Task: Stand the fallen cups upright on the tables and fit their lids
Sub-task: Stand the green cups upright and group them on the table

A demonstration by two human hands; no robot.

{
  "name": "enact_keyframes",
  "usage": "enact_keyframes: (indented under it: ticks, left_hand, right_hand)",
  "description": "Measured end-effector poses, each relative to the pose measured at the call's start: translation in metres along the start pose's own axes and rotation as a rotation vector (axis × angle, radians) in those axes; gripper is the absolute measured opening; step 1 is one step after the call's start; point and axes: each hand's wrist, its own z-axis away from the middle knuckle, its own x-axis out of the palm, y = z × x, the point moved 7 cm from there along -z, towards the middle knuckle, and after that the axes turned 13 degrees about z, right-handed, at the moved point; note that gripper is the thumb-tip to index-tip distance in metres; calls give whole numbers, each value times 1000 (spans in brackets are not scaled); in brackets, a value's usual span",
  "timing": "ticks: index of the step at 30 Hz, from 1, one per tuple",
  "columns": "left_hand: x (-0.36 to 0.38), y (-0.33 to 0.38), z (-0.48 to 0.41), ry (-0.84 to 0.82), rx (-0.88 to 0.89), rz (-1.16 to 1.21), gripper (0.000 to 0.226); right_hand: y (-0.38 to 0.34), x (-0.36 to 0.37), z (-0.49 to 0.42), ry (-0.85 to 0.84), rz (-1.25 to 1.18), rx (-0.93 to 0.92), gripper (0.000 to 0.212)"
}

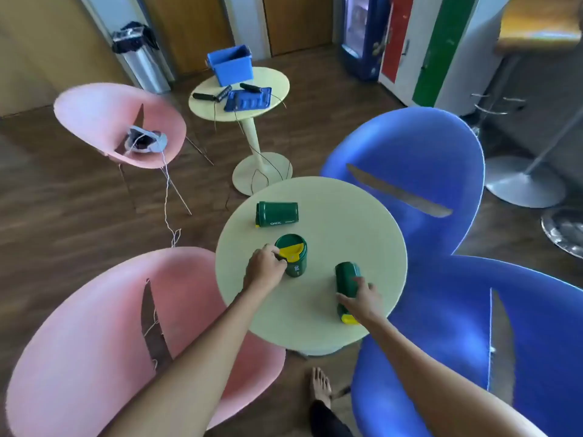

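Three dark green cups with yellow-trimmed lids are on the near round table (362,222). One cup (295,263) stands upright in the middle with its green and yellow lid (291,246) on top; my left hand (265,268) grips its left side near the lid. A second cup (347,290) lies on its side at the right, yellow end toward me, and my right hand (362,302) rests on it with fingers wrapping it. A third cup (277,213) lies on its side at the far left of the table, untouched.
Two pink chairs (94,326) stand left and two blue chairs (419,159) right of the table. A second round table (274,80) behind holds a blue bin (232,66), a blue tray and black corded items. My bare foot (320,386) is below.
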Motion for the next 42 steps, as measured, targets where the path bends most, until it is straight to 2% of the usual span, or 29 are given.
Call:
enact_keyframes:
  ticks: [2,5,9,14,20,25,29,33,42]
  left_hand:
    - [6,-2,-20,33,-33,81,35]
    - [20,-13,-37,46,-123,223,46]
    - [31,-20,-57,59,-187,329,50]
    - [42,-33,-68,-51,-286,478,51]
    - [44,-45,-78,-111,-312,522,45]
    - [43,-48,-82,-164,-329,512,47]
    - [42,-48,-85,-184,-335,513,48]
    - [42,-48,-86,-188,-342,507,47]
    - [45,-56,-94,-209,-389,494,51]
  right_hand:
    - [8,-1,-7,68,-4,94,80]
    - [25,13,1,33,-79,204,86]
    - [31,28,2,2,-231,193,94]
    - [29,36,2,-17,-269,197,110]
    - [16,28,-1,57,-243,200,100]
    - [-14,5,-8,92,-58,198,95]
    - [-41,-15,-23,149,-35,179,89]
    - [-66,-29,-50,124,-8,142,86]
    - [-96,-29,-91,51,42,132,95]
